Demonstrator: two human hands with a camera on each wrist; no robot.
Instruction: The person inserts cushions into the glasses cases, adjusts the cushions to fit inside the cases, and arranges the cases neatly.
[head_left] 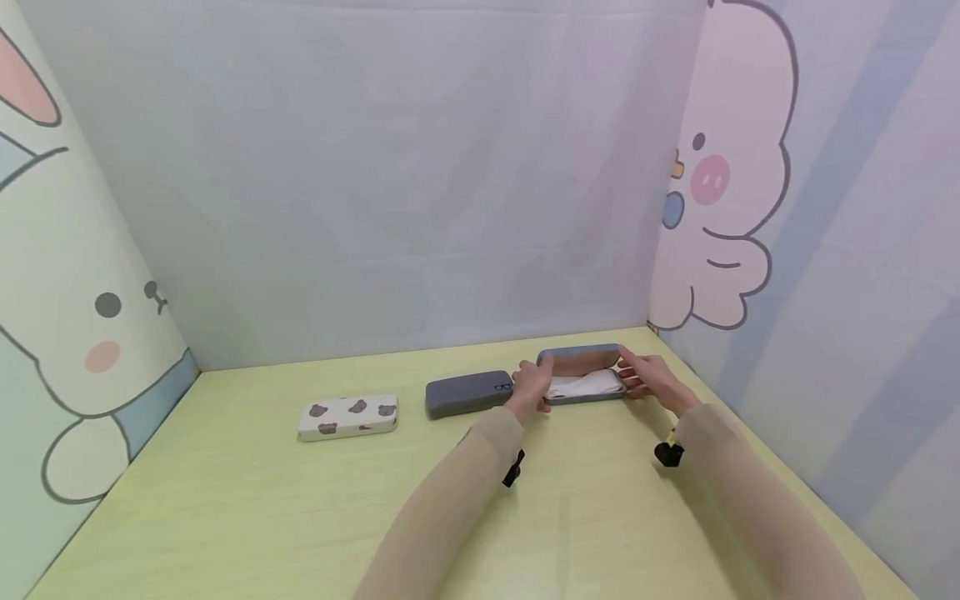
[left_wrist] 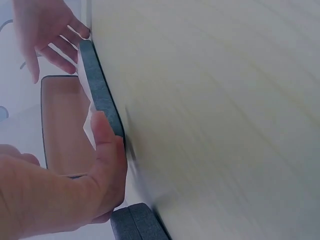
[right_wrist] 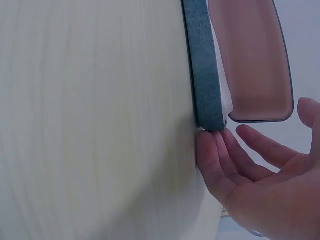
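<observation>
A blue-grey glasses case (head_left: 582,400) lies unfolded at the back right, its lid (right_wrist: 260,65) raised with a tan lining. White cloth (head_left: 588,384) fills its base. My left hand (head_left: 531,385) grips the left end of the base; in the left wrist view one digit lies over the rim and another finger curves against the front wall. At the other end is my right hand (head_left: 651,379). Its fingertips (right_wrist: 207,142) touch the end wall of the base, while the thumb stands apart near the lid's corner.
A closed dark grey glasses case (head_left: 467,394) stands just left of my left hand. Farther left lies a white case with bear prints (head_left: 348,418). The pale yellow table (head_left: 300,517) meets a fabric wall (head_left: 375,183) at the back and a printed side wall (head_left: 847,333) on the right.
</observation>
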